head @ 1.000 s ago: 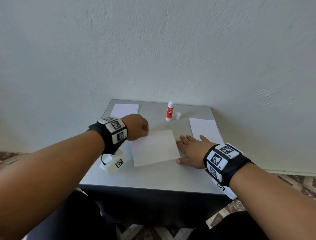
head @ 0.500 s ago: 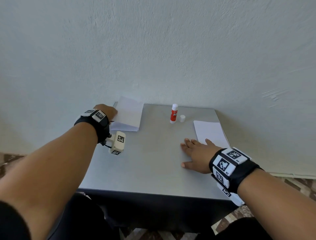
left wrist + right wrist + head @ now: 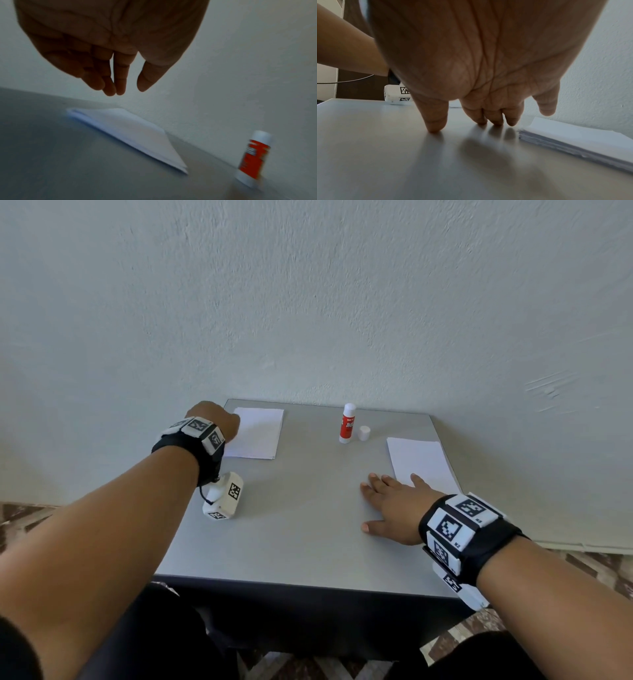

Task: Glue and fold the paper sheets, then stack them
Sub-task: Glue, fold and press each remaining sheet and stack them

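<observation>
Looking down from the head view, a grey table (image 3: 298, 529) stands against a white wall (image 3: 308, 302). The left hand (image 3: 214, 419) hovers at the far left corner, over the left edge of a folded stack (image 3: 257, 433) of white paper lying there. The right hand (image 3: 394, 508) lies flat on the bare tabletop, fingers spread, just beside a pile of sheets (image 3: 421, 463) that runs along the right edge. Between the two papers, near the back edge, a red glue stick (image 3: 347, 424) stands upright with its white cap (image 3: 364, 433) just beside it. The middle and front of the table are open grey surface.

From the left wrist view, the left fingers (image 3: 109, 81) hang straight and relaxed above the stack, holding nothing; the picture is blurred.

From the right wrist view, the right thumb (image 3: 435, 121) and fingertips (image 3: 494, 119) press the table, gripping nothing, with the sheets close at their right.

Half a second ago the left hand held the folded paper tilted above the corner stack; now the paper lies flat and the hand is off it. One second ago that paper lay at the table's centre. The right hand has stayed put.
</observation>
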